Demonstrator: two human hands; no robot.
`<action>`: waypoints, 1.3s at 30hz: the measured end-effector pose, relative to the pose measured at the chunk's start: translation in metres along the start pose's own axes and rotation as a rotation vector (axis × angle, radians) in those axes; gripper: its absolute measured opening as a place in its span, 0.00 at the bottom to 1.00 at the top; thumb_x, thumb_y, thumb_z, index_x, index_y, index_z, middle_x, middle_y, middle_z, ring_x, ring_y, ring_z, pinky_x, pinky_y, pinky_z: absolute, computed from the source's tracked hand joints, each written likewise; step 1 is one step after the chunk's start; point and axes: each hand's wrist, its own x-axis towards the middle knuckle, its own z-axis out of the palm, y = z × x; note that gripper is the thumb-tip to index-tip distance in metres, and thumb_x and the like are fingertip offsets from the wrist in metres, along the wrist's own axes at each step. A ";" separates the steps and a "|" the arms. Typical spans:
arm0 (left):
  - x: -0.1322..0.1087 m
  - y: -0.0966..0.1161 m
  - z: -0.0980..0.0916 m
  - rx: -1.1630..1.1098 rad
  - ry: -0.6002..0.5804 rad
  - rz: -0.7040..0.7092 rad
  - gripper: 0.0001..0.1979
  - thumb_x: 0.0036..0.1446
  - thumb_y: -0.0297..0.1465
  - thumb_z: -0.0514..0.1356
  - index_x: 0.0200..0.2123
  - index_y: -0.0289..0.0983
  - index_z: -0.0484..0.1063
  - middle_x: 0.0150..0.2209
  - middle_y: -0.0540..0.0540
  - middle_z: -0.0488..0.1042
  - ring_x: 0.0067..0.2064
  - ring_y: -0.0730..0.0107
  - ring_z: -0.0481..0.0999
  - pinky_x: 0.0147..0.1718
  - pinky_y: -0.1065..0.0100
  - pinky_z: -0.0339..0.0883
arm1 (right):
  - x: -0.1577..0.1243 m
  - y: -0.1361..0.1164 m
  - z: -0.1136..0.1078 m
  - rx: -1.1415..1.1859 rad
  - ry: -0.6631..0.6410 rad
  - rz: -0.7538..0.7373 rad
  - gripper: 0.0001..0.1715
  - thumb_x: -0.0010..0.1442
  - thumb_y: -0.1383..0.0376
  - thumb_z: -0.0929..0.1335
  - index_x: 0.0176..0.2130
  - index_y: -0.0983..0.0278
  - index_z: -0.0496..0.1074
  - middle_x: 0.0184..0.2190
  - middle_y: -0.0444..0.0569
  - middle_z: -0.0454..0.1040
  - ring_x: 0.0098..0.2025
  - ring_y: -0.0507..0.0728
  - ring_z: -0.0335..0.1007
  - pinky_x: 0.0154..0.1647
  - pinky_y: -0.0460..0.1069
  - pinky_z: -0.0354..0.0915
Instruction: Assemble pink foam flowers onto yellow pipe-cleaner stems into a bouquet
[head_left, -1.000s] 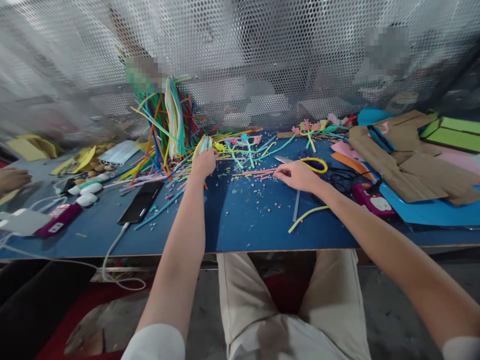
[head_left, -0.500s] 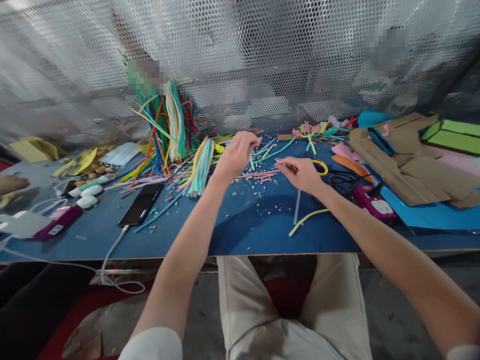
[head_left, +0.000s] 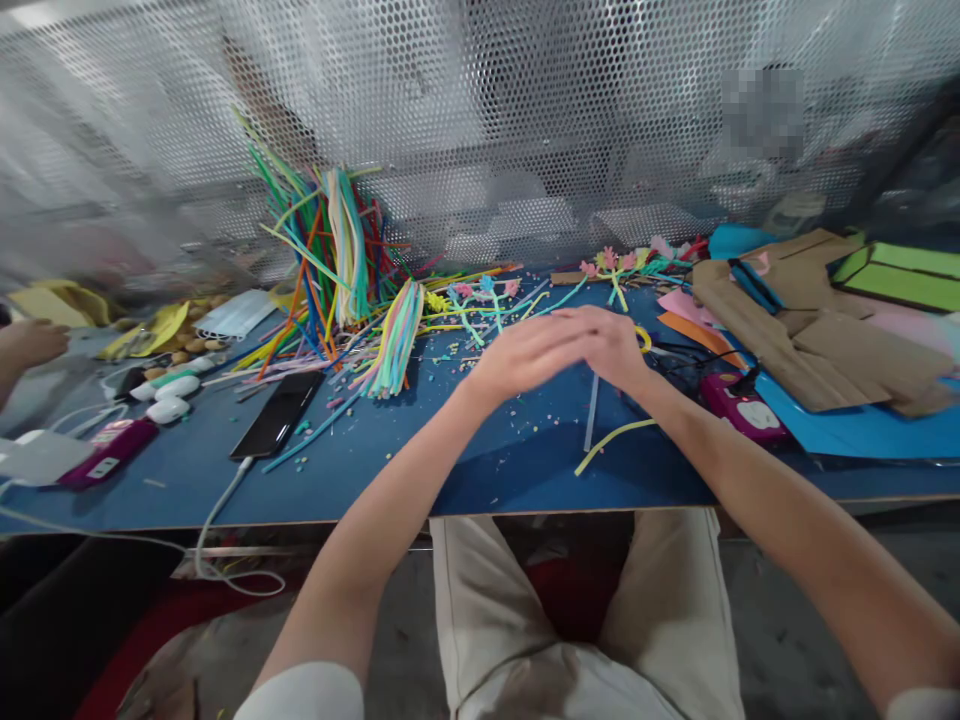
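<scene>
My left hand [head_left: 529, 352] stretches to the right over the table, fingers long and nearly flat, their tips over my right hand. My right hand [head_left: 616, 348] is curled, its fingertips mostly hidden behind the left. A yellow scissors handle [head_left: 643, 338] shows behind its knuckles; the blades are hidden. Beyond my left hand lie small pipe-cleaner flowers [head_left: 487, 288] in pink and blue with pale green stems. Nearer me, a yellow pipe cleaner [head_left: 611, 442] and a translucent stick [head_left: 592, 415] lie on the table.
Bundled pipe cleaners [head_left: 397, 345] stand left, beside a phone [head_left: 277, 415] on a cable. Cardboard [head_left: 832, 335], coloured sheets and a purple power strip [head_left: 742, 408] lie right. Fluffy scraps dot the blue table [head_left: 480, 480]. Another person's hand [head_left: 34, 345] is far left. Perforated metal [head_left: 525, 120] rises behind.
My left hand has come down and right from above the flowers to meet my right hand, uncovering them. My right hand has shifted slightly right. The other person's hand has moved up.
</scene>
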 end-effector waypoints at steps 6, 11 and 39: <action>-0.037 -0.058 -0.027 0.119 -0.390 -0.543 0.13 0.72 0.34 0.52 0.48 0.38 0.76 0.46 0.42 0.81 0.49 0.62 0.78 0.52 0.60 0.70 | -0.007 -0.006 -0.012 0.044 0.433 0.121 0.30 0.74 0.48 0.54 0.34 0.61 0.72 0.26 0.49 0.73 0.28 0.55 0.69 0.36 0.51 0.66; -0.069 -0.082 -0.017 -0.006 -0.790 -0.716 0.12 0.67 0.36 0.57 0.44 0.41 0.79 0.45 0.45 0.81 0.45 0.62 0.79 0.46 0.64 0.69 | -0.005 -0.005 -0.011 0.002 0.257 0.110 0.31 0.73 0.46 0.54 0.31 0.60 0.69 0.22 0.48 0.70 0.25 0.54 0.67 0.35 0.50 0.63; -0.083 -0.088 0.004 -0.030 -0.557 -0.720 0.14 0.71 0.33 0.52 0.46 0.36 0.77 0.47 0.42 0.81 0.49 0.61 0.78 0.52 0.63 0.68 | 0.006 0.022 0.004 0.022 -0.032 0.137 0.26 0.73 0.53 0.58 0.31 0.62 0.71 0.31 0.51 0.80 0.33 0.57 0.75 0.40 0.51 0.65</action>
